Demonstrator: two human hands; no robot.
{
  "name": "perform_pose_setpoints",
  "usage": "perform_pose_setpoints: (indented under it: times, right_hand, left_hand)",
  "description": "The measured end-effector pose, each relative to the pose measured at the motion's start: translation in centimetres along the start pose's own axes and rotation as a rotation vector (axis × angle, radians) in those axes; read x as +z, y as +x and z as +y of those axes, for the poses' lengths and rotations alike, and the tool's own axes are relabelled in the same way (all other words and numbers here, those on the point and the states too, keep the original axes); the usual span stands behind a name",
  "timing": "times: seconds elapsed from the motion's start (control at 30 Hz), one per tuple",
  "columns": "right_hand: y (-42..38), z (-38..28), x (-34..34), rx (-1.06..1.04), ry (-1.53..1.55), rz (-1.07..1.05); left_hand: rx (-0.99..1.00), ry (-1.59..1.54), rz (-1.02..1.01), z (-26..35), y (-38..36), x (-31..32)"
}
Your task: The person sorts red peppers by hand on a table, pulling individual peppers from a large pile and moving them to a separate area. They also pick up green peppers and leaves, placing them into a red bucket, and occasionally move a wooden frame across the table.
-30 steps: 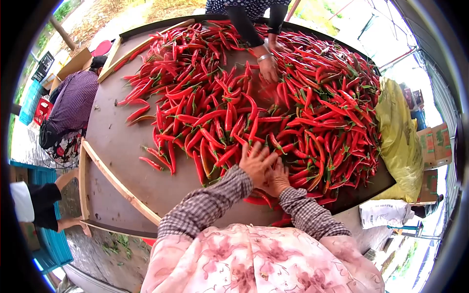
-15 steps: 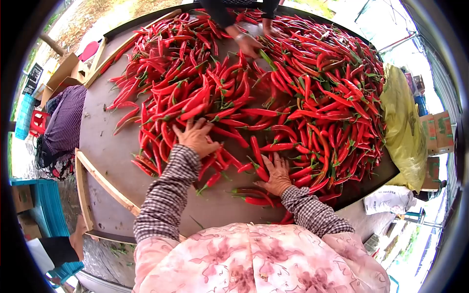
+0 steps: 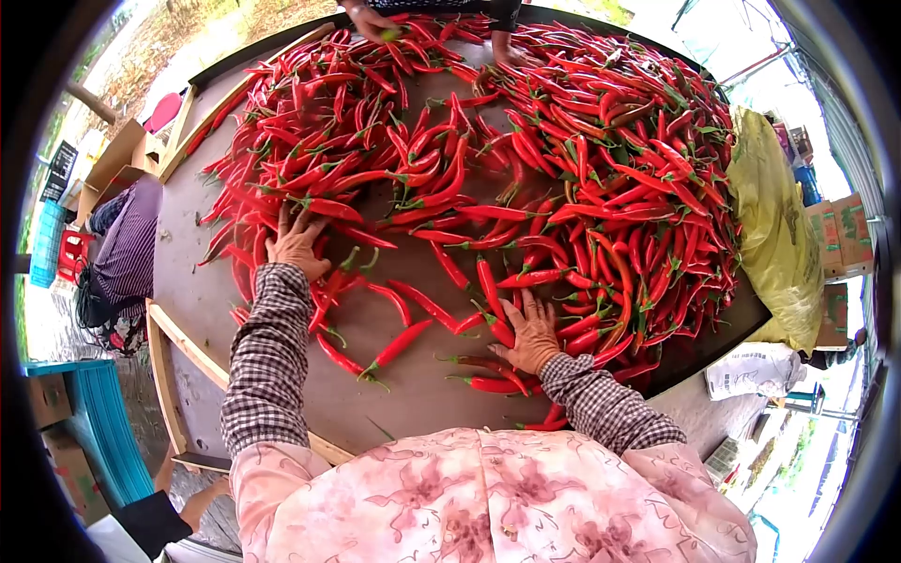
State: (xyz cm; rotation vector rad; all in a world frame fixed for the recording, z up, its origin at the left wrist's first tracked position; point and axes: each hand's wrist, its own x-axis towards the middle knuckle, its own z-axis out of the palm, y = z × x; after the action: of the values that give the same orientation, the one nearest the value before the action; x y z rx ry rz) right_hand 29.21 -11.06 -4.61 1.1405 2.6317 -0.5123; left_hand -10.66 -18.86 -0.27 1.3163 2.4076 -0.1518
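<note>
Red chili peppers with green stems lie in a wide heap (image 3: 619, 188) over the dark table (image 3: 413, 375). At the lower edge of the heap's left part, my left hand (image 3: 297, 246) is spread with its fingertips against the peppers. My right hand (image 3: 532, 333) rests with fingers apart at the near edge of the right part, touching peppers. A few loose peppers (image 3: 399, 345) lie on the tabletop between my hands. Neither hand is closed round a pepper.
Across the table a co-worker's hand (image 3: 371, 21) holds something green, and the other hand (image 3: 504, 47) is at the peppers. A wooden frame (image 3: 192, 347) borders the left side. A yellow sack (image 3: 774, 225) stands against the right edge, with cardboard boxes (image 3: 842, 235) beyond.
My left hand has moved left along with some peppers, uncovering tabletop and leaving loose peppers behind. My right hand has stayed put. The co-worker's hand has drawn back toward the far left edge.
</note>
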Motion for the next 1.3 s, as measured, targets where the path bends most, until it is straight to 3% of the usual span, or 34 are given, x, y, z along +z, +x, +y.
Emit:
perform_pose_setpoints:
  times: [0.3,0.47,0.5,0.53,0.63,0.67,0.7,0.77,0.87,0.97,1.03,1.07,1.13,1.3]
  right_hand:
    - [0.0,-0.5,-0.7,0.032,-0.036,-0.107]
    - [1.2,-2.5,1.4,-0.116,-0.005,0.089]
    - [1.7,-3.5,2.7,-0.226,0.083,0.244]
    - [1.9,-4.9,3.1,-0.312,0.180,0.205]
    - [1.3,-9.0,3.2,-0.521,0.268,0.141]
    - [0.7,-9.8,2.6,-0.647,0.259,0.112]
    - [0.1,-9.8,2.0,-0.642,0.250,0.113]
    - [-0.9,-9.4,0.7,-0.627,0.278,0.145]
    - [-1.2,-4.7,-4.1,-0.382,0.082,0.426]
    - [-0.9,3.8,-7.6,0.098,-0.174,0.703]
    - [-1.9,9.4,-8.5,0.392,-0.155,0.746]
    - [-2.6,10.5,-9.3,0.611,-0.083,0.553]
    - [-2.8,12.6,-8.1,0.703,-0.153,0.343]
    - [-3.1,12.5,-7.5,0.716,-0.224,0.348]
  left_hand:
    - [-0.130,0.111,0.014,-5.6,2.6,0.2]
    - [-0.351,0.178,-0.112,-1.1,1.8,-1.0]
    - [-0.414,0.282,-0.158,0.5,2.5,-1.0]
    - [-0.388,0.371,-0.242,3.5,1.8,-2.6]
    - [0.033,0.193,0.057,8.4,0.3,-2.1]
    - [0.091,0.190,0.008,10.6,0.1,-2.3]
    - [0.054,0.088,-0.027,13.1,-0.1,-2.9]
    - [0.337,0.033,0.144,15.0,1.3,-1.1]
    - [0.475,0.027,0.229,16.8,3.8,1.2]
    - [0.360,0.111,0.021,18.0,4.8,0.1]
    - [0.327,0.172,-0.100,17.9,4.9,0.6]
    - [0.298,0.164,-0.114,18.0,5.0,1.0]
    - [0.254,0.127,-0.070,17.8,5.1,1.7]
    - [0.202,0.083,-0.017,16.3,3.3,3.5]
